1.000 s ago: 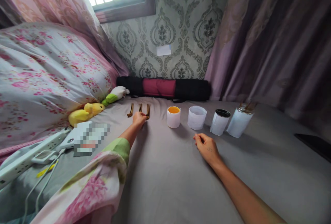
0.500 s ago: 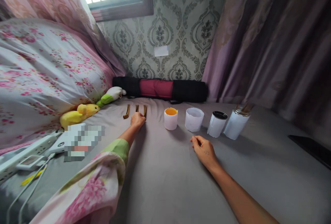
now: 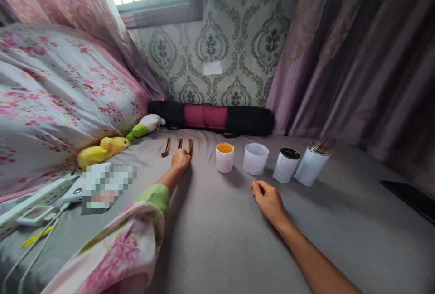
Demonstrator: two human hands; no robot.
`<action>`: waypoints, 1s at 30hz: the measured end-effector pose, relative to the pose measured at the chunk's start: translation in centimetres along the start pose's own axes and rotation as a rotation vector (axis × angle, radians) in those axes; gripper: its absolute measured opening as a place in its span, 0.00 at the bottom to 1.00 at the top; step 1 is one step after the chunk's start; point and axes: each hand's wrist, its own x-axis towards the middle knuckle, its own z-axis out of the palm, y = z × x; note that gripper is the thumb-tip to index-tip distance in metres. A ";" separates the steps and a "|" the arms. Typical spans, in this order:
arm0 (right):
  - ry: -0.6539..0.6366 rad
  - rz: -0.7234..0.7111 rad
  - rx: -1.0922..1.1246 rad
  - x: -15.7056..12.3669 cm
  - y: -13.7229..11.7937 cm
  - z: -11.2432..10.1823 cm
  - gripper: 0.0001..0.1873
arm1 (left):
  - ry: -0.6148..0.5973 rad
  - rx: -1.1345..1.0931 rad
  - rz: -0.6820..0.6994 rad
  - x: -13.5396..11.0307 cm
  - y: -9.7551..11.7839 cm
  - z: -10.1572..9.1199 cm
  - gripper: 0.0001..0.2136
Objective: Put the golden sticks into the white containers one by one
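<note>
My left hand [image 3: 180, 158] reaches out over the grey sheet [image 3: 217, 230] with its fingers curled on the near ends of the brown sticks [image 3: 179, 143]; one stick [image 3: 166, 147] lies free to its left. Whether the fingers grip a stick or only touch it is hidden. My right hand [image 3: 268, 199] rests on the sheet, fingers loosely curled, holding nothing, just in front of the cups. A row of cups stands beyond: one with orange inside [image 3: 224, 157], a translucent one [image 3: 255, 158], a black-rimmed one [image 3: 286, 165], and a jar [image 3: 311, 163] with sticks in it.
A floral quilt [image 3: 57, 90] is heaped at the left, with a yellow plush [image 3: 98, 151] and a green-white plush [image 3: 145, 126] at its foot. A power strip [image 3: 37, 193] and cables lie near left. A black-and-red roll [image 3: 210, 117] lies along the wall. A dark flat object [image 3: 409, 194] sits at the right.
Both hands have barely moved. The view has shifted slightly, so everything sits a little lower and to the left than one second ago.
</note>
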 end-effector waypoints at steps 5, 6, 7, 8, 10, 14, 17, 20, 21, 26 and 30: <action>-0.007 0.002 0.003 0.0 0.1 0.0 0.20 | 0.002 0.042 -0.027 -0.2 0.2 -0.1 0.10; -0.008 0.000 0.000 0.0 0.1 0.0 0.20 | 0.003 0.046 -0.029 -0.2 0.2 -0.1 0.10; -0.009 -0.001 -0.003 0.0 0.1 0.0 0.20 | 0.003 0.050 -0.032 -0.3 0.3 -0.1 0.10; -0.009 0.001 -0.006 0.0 0.2 0.0 0.20 | 0.005 0.052 -0.034 -0.3 0.3 -0.1 0.11; -0.009 0.004 -0.008 0.1 0.2 0.0 0.20 | 0.007 0.051 -0.035 -0.4 0.4 -0.1 0.11; -0.011 0.010 -0.008 0.1 0.2 0.0 0.20 | 0.009 0.036 -0.029 -0.5 0.6 -0.3 0.11; -0.007 0.011 -0.010 0.1 0.2 0.0 0.20 | 0.010 0.010 -0.016 -0.2 0.7 -0.4 0.10; -0.005 0.011 -0.011 0.0 0.1 0.0 0.19 | 0.016 -0.031 -0.011 0.2 1.0 -0.6 0.09; -0.006 0.011 -0.010 0.0 0.1 0.0 0.20 | 0.020 -0.048 -0.015 0.3 1.0 -0.7 0.09; -0.016 0.020 -0.008 0.1 0.1 -0.1 0.20 | 0.034 -0.153 -0.075 0.8 1.1 -0.7 0.09; -0.023 0.021 -0.007 0.1 0.1 -0.1 0.20 | 0.011 -0.256 -0.100 0.8 1.0 -0.2 0.09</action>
